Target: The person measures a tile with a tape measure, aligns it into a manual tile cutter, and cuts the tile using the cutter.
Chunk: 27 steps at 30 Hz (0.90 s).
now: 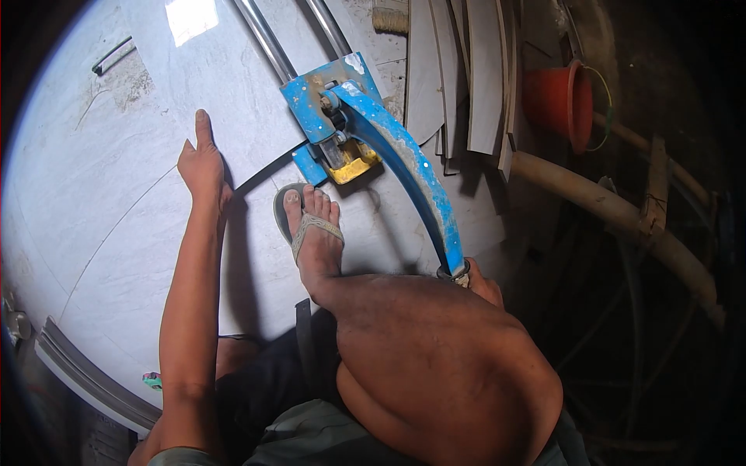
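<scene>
My left hand [203, 165] rests on a large pale tile [175, 85], near its front edge, with one finger stretched forward and the others partly hidden. To the right stands a manual tile cutter [318, 105] with a blue carriage on two steel rails and a yellow part below. Its long blue lever [420, 175] curves back toward me. At the lever's end my right hand [483, 286] is closed around the handle, partly hidden behind my raised knee. My sandalled foot [317, 229] is planted just in front of the cutter head.
Long tile strips [486, 78] lean together at the right, near a brush [391, 21]. Beyond them sit a red bucket [559, 105] and a thick pipe [579, 186]. A short dark bar [114, 56] lies at the upper left. Grey grooved strips [89, 377] lie at the lower left.
</scene>
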{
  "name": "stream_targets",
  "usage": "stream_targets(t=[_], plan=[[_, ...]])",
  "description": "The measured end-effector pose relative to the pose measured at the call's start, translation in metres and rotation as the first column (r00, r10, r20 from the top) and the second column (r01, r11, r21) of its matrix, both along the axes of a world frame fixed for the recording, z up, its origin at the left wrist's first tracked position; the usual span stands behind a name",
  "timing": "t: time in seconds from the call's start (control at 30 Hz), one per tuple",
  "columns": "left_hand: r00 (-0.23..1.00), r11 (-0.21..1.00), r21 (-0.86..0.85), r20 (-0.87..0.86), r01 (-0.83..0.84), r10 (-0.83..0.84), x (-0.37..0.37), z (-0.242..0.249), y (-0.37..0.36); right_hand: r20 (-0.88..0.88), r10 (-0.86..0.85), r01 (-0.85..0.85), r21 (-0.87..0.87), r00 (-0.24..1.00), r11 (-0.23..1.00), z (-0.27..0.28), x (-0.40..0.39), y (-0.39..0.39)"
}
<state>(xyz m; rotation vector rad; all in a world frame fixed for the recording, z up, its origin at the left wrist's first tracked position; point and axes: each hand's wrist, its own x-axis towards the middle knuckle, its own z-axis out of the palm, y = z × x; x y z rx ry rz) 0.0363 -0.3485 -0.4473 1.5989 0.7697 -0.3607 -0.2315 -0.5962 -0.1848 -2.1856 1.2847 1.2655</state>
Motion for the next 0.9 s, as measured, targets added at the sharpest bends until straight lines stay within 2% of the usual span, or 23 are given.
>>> stream_targets(t=[0.07, 0.17, 0.27, 0.43, 0.53, 0.77, 0.9], plan=[[1.0, 1.0, 0.019, 0.0, 0.012, -0.012, 0.0, -0.002, 0.002, -0.003, 0.04, -0.04, -0.029, 0.999, 0.999, 0.003, 0.004, 0.006], [1.0, 0.999, 0.048, -0.003, 0.021, -0.021, 0.0, -0.006, 0.003, -0.04, -0.019, 0.019, -0.021, 0.999, 1.0, 0.003, 0.01, 0.005], [1.0, 0.999, 0.039, -0.014, 0.022, -0.022, 0.001, -0.002, 0.001, 0.02, -0.046, 0.045, 0.034, 0.999, 0.998, 0.006, 0.006, 0.003], [1.0, 0.996, 0.09, -0.008, 0.028, -0.027, 0.0, -0.004, 0.001, -0.057, -0.021, 0.022, 0.01, 0.998, 1.0, 0.006, 0.01, 0.006], [0.997, 0.994, 0.074, -0.015, 0.079, -0.079, 0.002, -0.009, 0.006, -0.081, -0.015, 0.015, -0.002, 0.997, 1.0, 0.003, 0.008, 0.005], [0.999, 0.999, 0.05, 0.046, -0.006, 0.003, -0.001, -0.007, -0.001, -0.076, -0.008, 0.006, -0.019, 0.997, 1.0, 0.004, 0.007, 0.006], [1.0, 1.0, -0.011, 0.022, -0.003, 0.003, -0.001, 0.017, -0.006, -0.038, -0.04, 0.042, 0.054, 0.998, 0.998, -0.01, -0.011, -0.008]])
